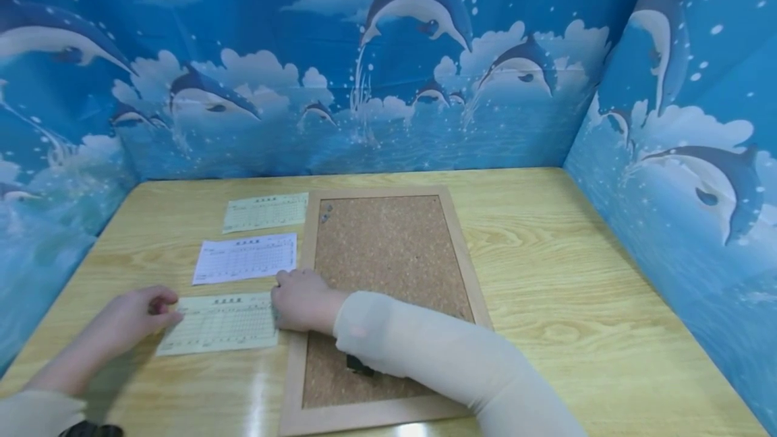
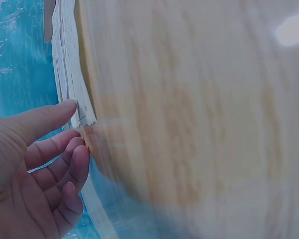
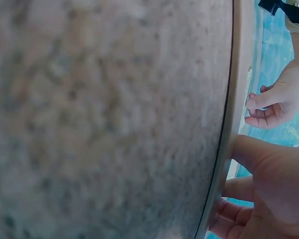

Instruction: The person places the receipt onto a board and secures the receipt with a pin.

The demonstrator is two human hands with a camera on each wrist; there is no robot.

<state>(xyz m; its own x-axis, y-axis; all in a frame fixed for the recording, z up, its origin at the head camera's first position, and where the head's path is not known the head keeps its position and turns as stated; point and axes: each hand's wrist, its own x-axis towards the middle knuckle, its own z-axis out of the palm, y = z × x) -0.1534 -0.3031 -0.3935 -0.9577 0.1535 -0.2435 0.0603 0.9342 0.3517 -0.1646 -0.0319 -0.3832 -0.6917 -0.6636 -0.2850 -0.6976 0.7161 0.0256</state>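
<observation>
The lowest of three printed paper forms, a pale green one [image 1: 221, 322], lies on the table left of a framed corkboard [image 1: 382, 241]. My left hand [image 1: 136, 315] pinches its left edge; in the left wrist view the thumb [image 2: 65, 110] is above the paper's edge and the index finger below. My right hand [image 1: 303, 299] reaches across the corkboard and holds the form's right edge beside the board's wooden frame. In the right wrist view the frame [image 3: 234, 94] hides those fingertips, and a strip of paper shows between thumb and index finger.
Above the held form lie a white form [image 1: 245, 258] and another pale green form [image 1: 267, 212]. Small metallic pins [image 1: 326, 213] sit at the corkboard's upper left. A black object [image 1: 359, 365] shows partly under the right sleeve. Dolphin-print curtains [image 1: 388, 133] border the table.
</observation>
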